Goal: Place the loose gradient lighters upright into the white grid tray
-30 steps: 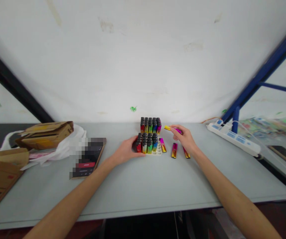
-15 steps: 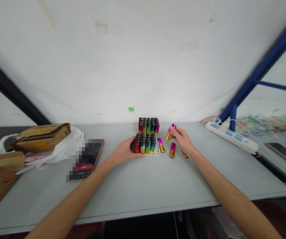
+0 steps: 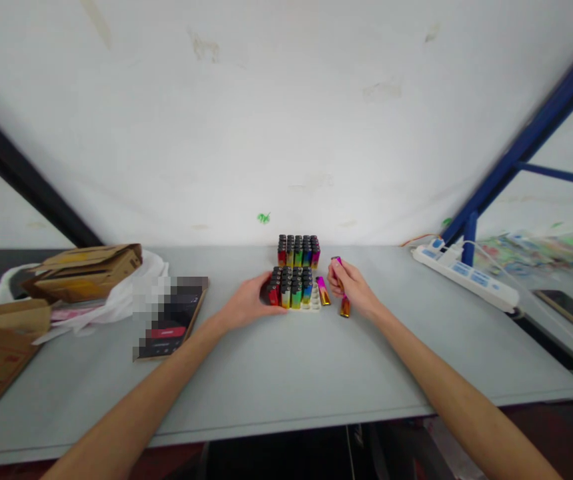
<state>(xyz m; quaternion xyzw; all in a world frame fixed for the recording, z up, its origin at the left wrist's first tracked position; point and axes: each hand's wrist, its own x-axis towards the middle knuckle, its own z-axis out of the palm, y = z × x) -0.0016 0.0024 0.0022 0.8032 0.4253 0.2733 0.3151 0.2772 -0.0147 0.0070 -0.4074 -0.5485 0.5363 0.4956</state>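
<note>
A white holder tray (image 3: 314, 307) carries upright lighters (image 3: 296, 293) in rows of red, yellowish, green and blue, with bare slots on its right side. Around the left end of this group curves my left hand (image 3: 244, 304), thumb at the front and fingers behind. My right hand (image 3: 355, 285) pinches a pink-and-gold lighter (image 3: 336, 261), held just right of the tray. Between tray and hand, a second pink-and-gold lighter (image 3: 323, 292) lies on the table. Another loose lighter (image 3: 345, 307) is partly covered by my right hand.
Behind stands a full block of lighters (image 3: 298, 255) near the wall. A phone (image 3: 174, 320), a white plastic bag (image 3: 139, 287) and cardboard boxes (image 3: 86, 270) lie to the left. At the right are a power strip (image 3: 466, 277) and a blue metal frame (image 3: 506, 160).
My right hand has moved slightly left and down with its lighter, turning it and now covering part of a loose one. My left hand stays at the tray.
</note>
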